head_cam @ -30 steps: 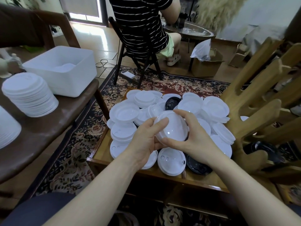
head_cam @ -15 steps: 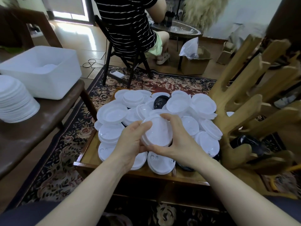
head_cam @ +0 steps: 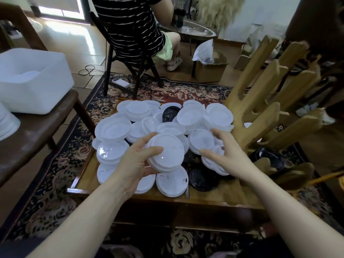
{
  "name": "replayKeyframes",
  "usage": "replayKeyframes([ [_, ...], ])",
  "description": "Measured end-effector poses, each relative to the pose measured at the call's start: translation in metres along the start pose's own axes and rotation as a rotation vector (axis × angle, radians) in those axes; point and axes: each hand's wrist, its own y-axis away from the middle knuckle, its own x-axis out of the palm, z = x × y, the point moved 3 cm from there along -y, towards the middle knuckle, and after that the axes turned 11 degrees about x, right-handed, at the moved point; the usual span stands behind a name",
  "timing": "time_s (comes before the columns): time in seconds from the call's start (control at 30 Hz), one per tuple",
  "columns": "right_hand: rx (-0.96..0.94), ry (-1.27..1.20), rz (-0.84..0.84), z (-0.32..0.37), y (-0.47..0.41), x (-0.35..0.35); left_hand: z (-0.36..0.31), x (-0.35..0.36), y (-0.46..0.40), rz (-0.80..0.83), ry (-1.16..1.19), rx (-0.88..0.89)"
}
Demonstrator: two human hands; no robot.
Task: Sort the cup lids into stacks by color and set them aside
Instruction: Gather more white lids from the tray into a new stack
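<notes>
Your left hand now holds the small stack of white lids alone, thumb and fingers curled round its edge, above the pile of lids on the low wooden table. Your right hand has let go of it and hovers just beside it, fingers spread and empty.

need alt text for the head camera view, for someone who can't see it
A person's left hand grips a small stack of round white plastic cup lids above a low wooden table heaped with loose white lids and a few round black plastic lids. The right hand hovers open over the heap. A white plastic bin sits on a dark bench to the left.
</notes>
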Motion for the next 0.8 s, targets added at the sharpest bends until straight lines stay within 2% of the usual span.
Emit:
replayKeyframes([
  [0.13,0.031,0.075,-0.105,-0.012,-0.022,-0.008,-0.001,0.001,-0.002,-0.076,0.038,0.004],
  [0.4,-0.378,0.251,-0.124,0.050,-0.042,0.039,-0.007,-0.016,-0.008,-0.327,0.147,0.020],
  [0.57,-0.432,0.534,-0.248,0.066,-0.045,0.066,-0.007,-0.026,-0.011,-0.407,0.172,-0.009],
  [0.63,-0.449,0.493,-0.331,0.065,-0.044,0.066,-0.007,-0.029,-0.012,-0.432,0.190,-0.007],
  [0.67,-0.435,0.433,-0.317,0.066,-0.043,0.064,-0.008,-0.030,-0.013,-0.436,0.196,-0.003],
  [0.8,-0.239,-0.062,-0.198,0.073,-0.032,0.039,-0.011,-0.027,-0.012,-0.429,0.201,0.021],
])
